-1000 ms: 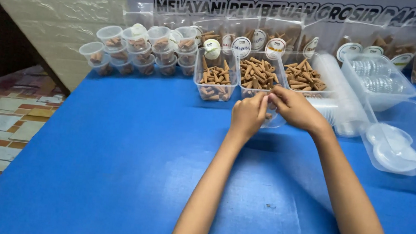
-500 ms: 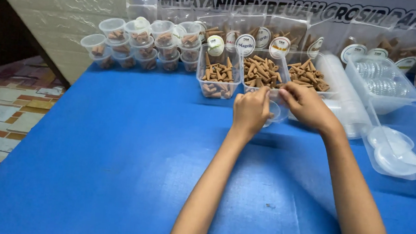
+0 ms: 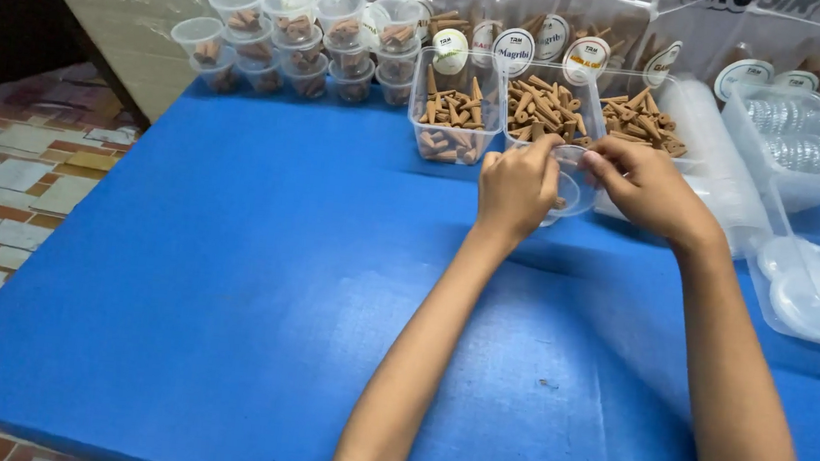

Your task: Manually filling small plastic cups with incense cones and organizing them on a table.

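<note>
My left hand (image 3: 515,185) grips a small clear plastic cup (image 3: 570,187), tilted toward me, just above the blue table (image 3: 228,274). Right beside it, my right hand (image 3: 643,185) has its fingertips pinched at the cup's rim; whether it holds a brown cone is hidden. Directly behind the hands stand three clear rectangular tubs of brown cones: left tub (image 3: 450,117), middle tub (image 3: 544,106), right tub (image 3: 647,118).
Stacked small cups filled with cones (image 3: 298,43) stand at the back left. A sleeve of empty cups (image 3: 719,149) lies right of the tubs. A clear bin of lids (image 3: 798,141) and an open container with round lids (image 3: 815,291) sit at right. Tiled floor (image 3: 0,175) lies left.
Both hands stay at the cup in front of the middle tub; the view has tilted down a little and the fingers have shifted slightly at the cup's rim.
</note>
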